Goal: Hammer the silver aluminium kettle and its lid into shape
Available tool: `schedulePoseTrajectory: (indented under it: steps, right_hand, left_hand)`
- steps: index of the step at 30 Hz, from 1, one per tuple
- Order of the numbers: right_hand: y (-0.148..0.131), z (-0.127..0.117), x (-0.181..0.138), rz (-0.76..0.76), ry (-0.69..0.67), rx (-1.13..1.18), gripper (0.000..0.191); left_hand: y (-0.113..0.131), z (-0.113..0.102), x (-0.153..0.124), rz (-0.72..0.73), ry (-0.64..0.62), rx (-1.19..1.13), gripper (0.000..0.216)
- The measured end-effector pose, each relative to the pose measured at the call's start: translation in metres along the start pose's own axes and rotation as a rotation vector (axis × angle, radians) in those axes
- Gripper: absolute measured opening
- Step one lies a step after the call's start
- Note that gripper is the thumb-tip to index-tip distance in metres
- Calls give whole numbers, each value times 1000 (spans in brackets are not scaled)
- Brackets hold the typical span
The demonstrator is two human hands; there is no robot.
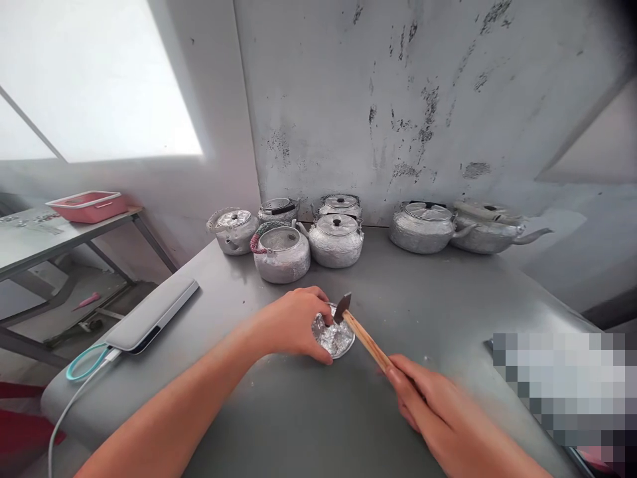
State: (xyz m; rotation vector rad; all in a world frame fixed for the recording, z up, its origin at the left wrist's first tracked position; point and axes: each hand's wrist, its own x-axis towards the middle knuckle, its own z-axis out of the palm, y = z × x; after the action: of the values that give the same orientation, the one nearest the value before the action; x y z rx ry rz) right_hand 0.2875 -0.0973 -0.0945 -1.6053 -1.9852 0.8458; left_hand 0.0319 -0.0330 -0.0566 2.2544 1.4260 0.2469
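In the head view a round, crumpled silver kettle lid [336, 340] rests on the grey table. My left hand [298, 323] grips it from the left, with thumb and fingers curved over its edge and top. My right hand [421, 395] is wrapped round the wooden handle of a small hammer [367, 342]. The dark metal head of the hammer is over the lid's upper right part; I cannot tell whether it touches. Just behind my left hand stands a lidless dented kettle [282, 262] with a red and green wrapped handle.
Several more dented kettles line the back of the table [398, 305], including one with a black knob [337, 242] and a long-spouted one [490, 229]. A grey power bank [154, 315] with a cable lies left. A pink basket [89, 207] stands on a side table. A blurred-out object [567, 385] lies right.
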Motion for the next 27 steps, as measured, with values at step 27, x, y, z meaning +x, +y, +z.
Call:
schedulePoseTrajectory:
  steps: [27]
  right_hand:
    - [-11,-8,2,365,-337,349,39]
  left_hand:
    - [-3,-5,0,25,73,-95,27]
